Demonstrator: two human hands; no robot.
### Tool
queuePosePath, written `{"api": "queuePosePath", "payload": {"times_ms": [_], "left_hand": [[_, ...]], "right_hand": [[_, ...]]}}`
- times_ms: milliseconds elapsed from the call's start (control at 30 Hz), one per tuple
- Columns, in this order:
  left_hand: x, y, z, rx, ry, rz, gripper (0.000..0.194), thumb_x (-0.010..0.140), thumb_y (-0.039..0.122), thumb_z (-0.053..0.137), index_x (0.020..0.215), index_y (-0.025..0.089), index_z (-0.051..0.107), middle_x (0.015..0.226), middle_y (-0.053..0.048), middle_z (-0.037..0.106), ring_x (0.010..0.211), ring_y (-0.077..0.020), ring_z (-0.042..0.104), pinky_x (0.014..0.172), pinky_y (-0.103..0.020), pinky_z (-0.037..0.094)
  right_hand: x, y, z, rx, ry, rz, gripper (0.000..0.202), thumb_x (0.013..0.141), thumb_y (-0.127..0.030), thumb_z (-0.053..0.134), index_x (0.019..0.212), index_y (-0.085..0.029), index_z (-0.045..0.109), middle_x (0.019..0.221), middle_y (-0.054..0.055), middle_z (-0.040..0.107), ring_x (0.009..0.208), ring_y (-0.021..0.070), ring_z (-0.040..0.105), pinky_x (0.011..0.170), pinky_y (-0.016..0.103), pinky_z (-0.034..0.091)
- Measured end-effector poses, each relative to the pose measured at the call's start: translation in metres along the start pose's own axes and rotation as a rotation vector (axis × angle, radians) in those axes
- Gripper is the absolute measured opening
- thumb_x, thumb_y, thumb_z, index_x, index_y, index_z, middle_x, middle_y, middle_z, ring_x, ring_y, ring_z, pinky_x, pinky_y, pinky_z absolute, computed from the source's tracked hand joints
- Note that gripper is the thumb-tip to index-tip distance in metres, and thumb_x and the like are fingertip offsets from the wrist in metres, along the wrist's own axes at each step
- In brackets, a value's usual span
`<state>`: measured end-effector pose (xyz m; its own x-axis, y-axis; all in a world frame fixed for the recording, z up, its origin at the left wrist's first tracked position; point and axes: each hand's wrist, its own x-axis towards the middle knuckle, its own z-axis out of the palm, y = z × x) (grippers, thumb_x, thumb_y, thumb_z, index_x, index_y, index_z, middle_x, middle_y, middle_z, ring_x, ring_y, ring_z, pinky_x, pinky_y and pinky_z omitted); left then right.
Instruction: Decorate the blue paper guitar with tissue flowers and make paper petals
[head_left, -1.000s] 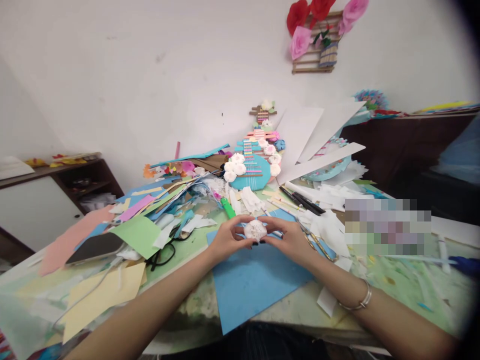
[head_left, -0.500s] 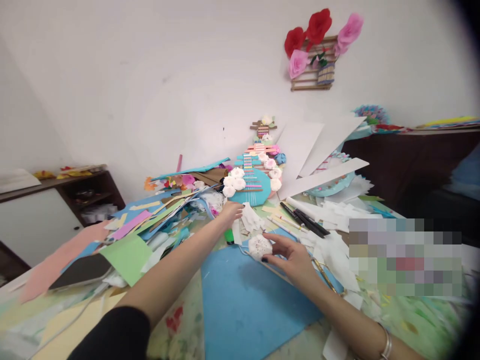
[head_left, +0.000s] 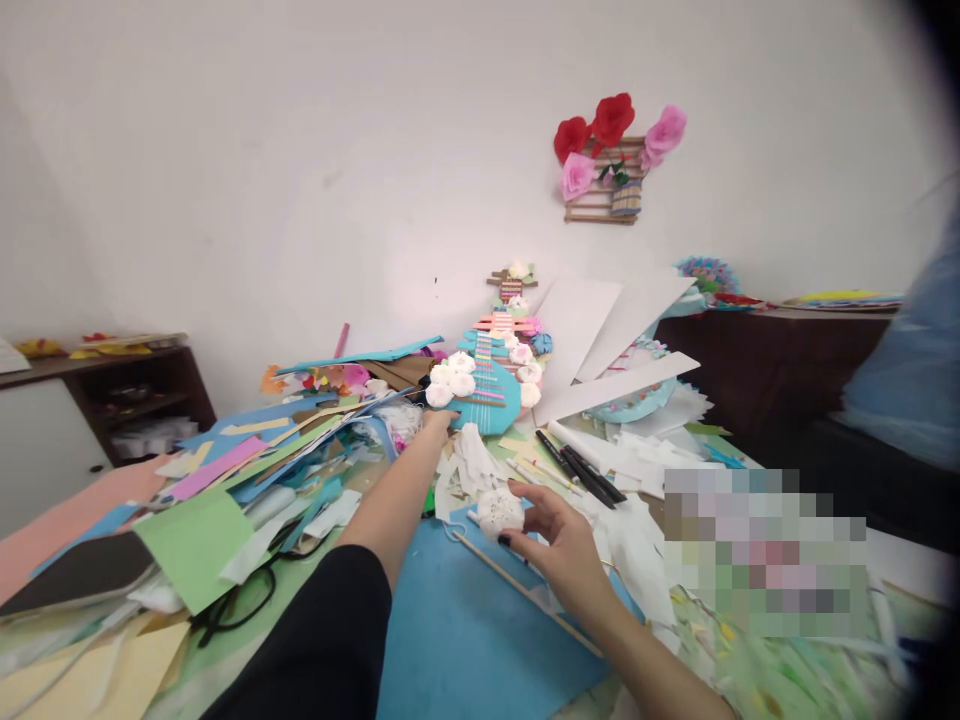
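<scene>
My right hand [head_left: 561, 535] pinches a white paper flower [head_left: 500, 513] with speckles on it between thumb and fingers, above a blue sheet [head_left: 457, 630]. Farther off, my left hand [head_left: 438, 428] reaches to the lower left edge of a blue paper lute-like craft [head_left: 499, 398] decorated with white flowers [head_left: 451, 378] and strings. Its fingers are mostly hidden, so any grip there cannot be made out. A thin wooden stick [head_left: 525, 592] lies on the blue sheet under my right hand. White crepe paper strips [head_left: 476, 458] lie between the hands.
Black markers [head_left: 581, 470] lie right of the strips, near crumpled white paper [head_left: 637, 560]. Coloured paper scraps [head_left: 225, 470], a green sheet [head_left: 191, 545] and black-framed glasses [head_left: 238, 605] cover the left side. White boards [head_left: 577, 330] lean on the wall behind.
My left arm has stretched farther forward, bringing that hand from beside the crepe strips to the blue craft. My right hand still holds the flower. The view has tilted up and shifted.
</scene>
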<state>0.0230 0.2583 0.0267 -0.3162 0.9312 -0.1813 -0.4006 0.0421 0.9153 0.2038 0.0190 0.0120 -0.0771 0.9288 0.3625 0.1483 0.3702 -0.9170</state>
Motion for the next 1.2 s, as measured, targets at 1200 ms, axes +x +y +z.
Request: {"api": "queuePosePath", "payload": {"times_ms": [1200], "left_hand": [[-0.265,-0.006,-0.151,-0.089,-0.261,0.019,0.034,0.049,0.008,0.081,0.078,0.013,0.064,0.072,-0.004,0.070,0.060,-0.0165,0.065,0.058,-0.030,0.055]], "right_hand": [[-0.046,-0.067,-0.043,0.378,0.418,-0.255,0.042,0.063,-0.029,0.075,0.101,-0.021,0.058,0.089,0.004,0.068,0.080,0.0182,0.064,0.076,0.035,0.050]]}}
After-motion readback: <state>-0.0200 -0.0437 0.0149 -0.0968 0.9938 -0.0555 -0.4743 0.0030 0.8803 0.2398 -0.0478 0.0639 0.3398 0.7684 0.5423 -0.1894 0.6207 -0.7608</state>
